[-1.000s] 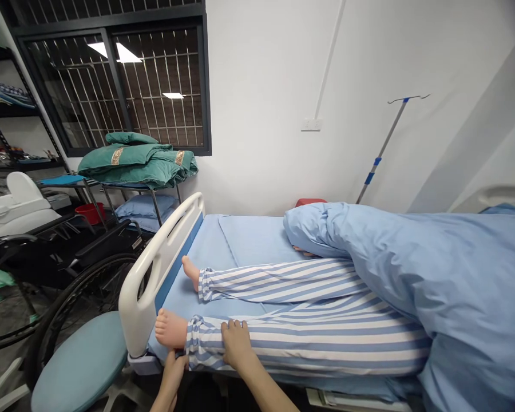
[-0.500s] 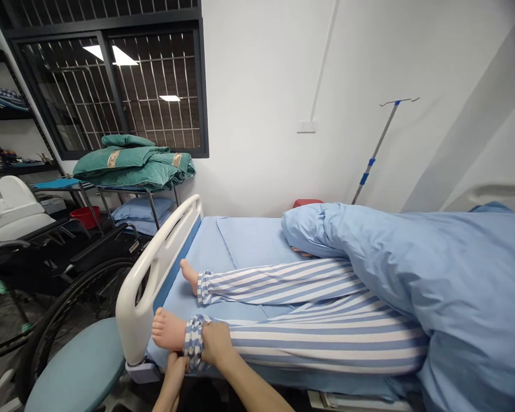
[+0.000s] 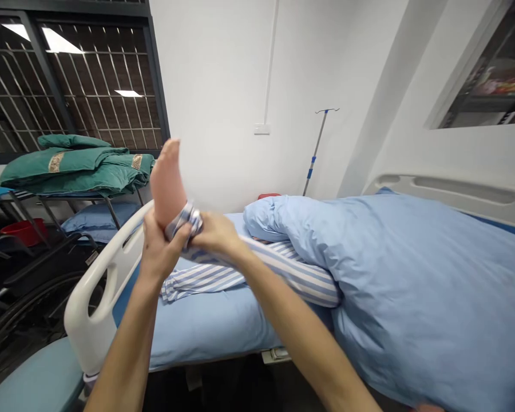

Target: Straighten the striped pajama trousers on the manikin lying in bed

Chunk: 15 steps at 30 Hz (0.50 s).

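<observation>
A bare foot (image 3: 167,186) is raised off the bed, its toes pointing up. My left hand (image 3: 158,252) is closed around the heel and ankle, with the thumb over the bunched cuff (image 3: 191,216) of the blue-and-white striped trousers (image 3: 300,277). On the other side of the ankle, my right hand (image 3: 217,233) grips the lower trouser leg at the cuff. The second striped leg (image 3: 206,280) lies on the light blue sheet behind; its foot is hidden from view. A blue quilt (image 3: 390,269) covers the upper body.
The white footboard (image 3: 79,312) stands left of my forearms, with a teal round seat (image 3: 38,377) and a wheelchair wheel (image 3: 8,326) beyond. Folded green covers (image 3: 81,166) lie on chairs under the barred window. An IV pole (image 3: 315,154) stands behind the bed.
Both hands have lifted the near leg up from the mattress. My left hand has shifted to the heel and ankle. The view has swung to the right.
</observation>
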Available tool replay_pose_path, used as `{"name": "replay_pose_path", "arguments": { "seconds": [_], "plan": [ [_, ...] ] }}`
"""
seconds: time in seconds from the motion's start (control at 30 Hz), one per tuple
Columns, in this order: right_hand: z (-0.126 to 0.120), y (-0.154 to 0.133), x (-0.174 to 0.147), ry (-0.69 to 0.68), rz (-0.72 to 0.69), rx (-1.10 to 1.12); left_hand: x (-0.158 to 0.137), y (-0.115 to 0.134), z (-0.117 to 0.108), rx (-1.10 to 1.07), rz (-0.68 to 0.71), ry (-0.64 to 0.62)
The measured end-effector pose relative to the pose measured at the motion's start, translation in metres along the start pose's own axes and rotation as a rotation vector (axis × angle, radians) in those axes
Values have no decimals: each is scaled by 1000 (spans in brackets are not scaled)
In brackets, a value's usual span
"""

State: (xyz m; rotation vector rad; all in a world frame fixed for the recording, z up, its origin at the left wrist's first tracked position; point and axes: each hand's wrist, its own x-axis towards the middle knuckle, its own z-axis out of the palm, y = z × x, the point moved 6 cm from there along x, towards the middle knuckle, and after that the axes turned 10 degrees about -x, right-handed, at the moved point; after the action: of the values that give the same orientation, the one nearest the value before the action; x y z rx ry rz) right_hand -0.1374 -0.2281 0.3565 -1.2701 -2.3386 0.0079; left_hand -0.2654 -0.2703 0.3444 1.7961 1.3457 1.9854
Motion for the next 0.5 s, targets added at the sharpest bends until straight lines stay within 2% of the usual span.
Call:
{"name": "replay_pose_path", "arguments": {
  "seconds": [0.07, 0.13, 0.23, 0.3, 0.37, 0.5],
  "plan": [
    [-50, 18, -5, 115, -9, 43, 20, 49, 27, 60, 70, -24],
    [-87, 36, -10, 198, -16, 66, 32, 90, 50, 81, 182, -35],
    [-118, 55, -18, 285, -15, 82, 39, 127, 73, 54, 314, -65],
    [-123, 58, -21, 309, -15, 84, 39, 134, 77, 70, 334, -82],
    [-116, 53, -20, 296, -18, 76, 38, 128, 72, 113, 299, -84],
    [-78, 31, -12, 211, 7, 33, 30, 89, 43, 182, 163, -68]
  ]
}}
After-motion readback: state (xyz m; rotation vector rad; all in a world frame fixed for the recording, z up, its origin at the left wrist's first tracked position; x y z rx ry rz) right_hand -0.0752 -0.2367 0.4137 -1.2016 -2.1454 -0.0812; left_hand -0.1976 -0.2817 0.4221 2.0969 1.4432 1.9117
